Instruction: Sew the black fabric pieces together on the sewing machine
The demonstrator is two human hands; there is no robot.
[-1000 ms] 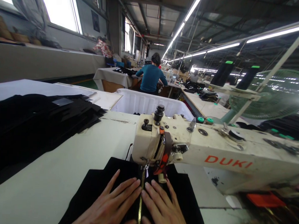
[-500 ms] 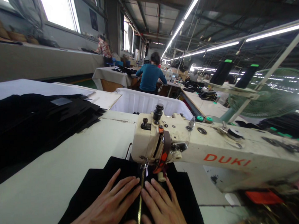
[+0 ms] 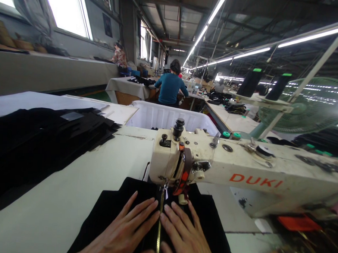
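Observation:
My left hand (image 3: 122, 232) lies flat with fingers spread on a piece of black fabric (image 3: 103, 213), just left of a brass-coloured zipper (image 3: 159, 230). On the other side of that zipper my right hand (image 3: 185, 237) rests flat on the same cloth, fingers stretched out. Both sets of fingertips point at the needle area of a white DUKI sewing machine (image 3: 239, 174), a little in front of the presser foot. The zipper runs straight under the machine head.
A stack of black fabric pieces (image 3: 39, 139) lies at the left of the white table (image 3: 65, 189). Behind the machine stands a white plastic bin (image 3: 163, 117). A green fan (image 3: 304, 106) and thread cones (image 3: 250, 83) are at right. A person in a blue top (image 3: 170, 87) sits farther back.
Both hands stay flat on the cloth beside the zipper; they have barely shifted. The view has swayed slightly.

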